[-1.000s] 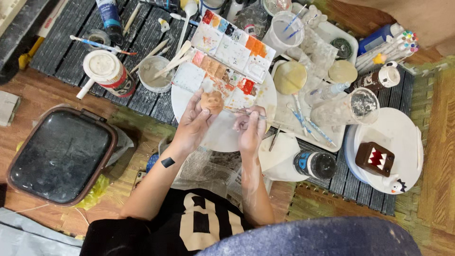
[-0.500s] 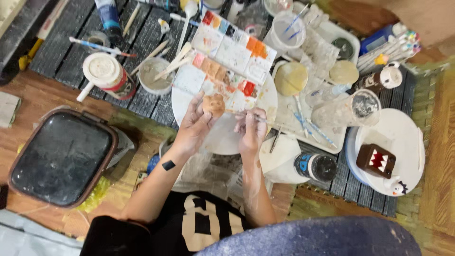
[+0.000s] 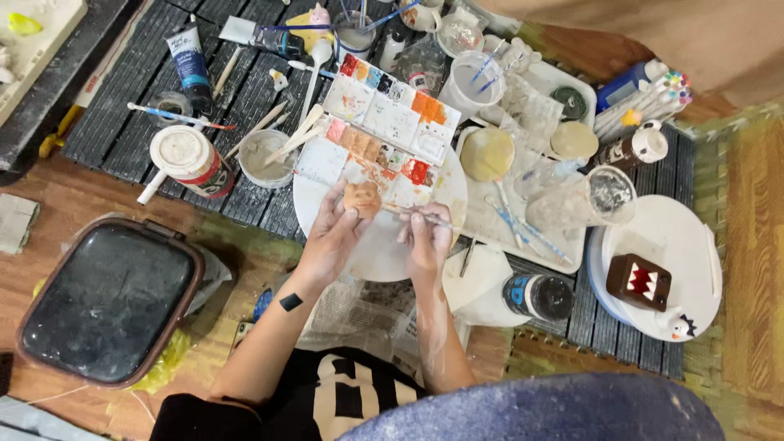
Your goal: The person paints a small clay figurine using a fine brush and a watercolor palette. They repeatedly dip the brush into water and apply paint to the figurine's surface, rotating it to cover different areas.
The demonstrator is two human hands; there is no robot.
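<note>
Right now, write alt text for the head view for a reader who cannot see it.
Seen from above, the left hand holds a small tan clay piece over a white plate while the right hand holds a thin brush to it. A paint-stained palette, jars and tubes crowd the dark slatted mat behind.

Craft workspace, paint palette (image 3: 384, 122), paint tubes (image 3: 190, 59), brushes (image 3: 180, 117), jars, painted figurines (image 3: 639, 282)
</note>
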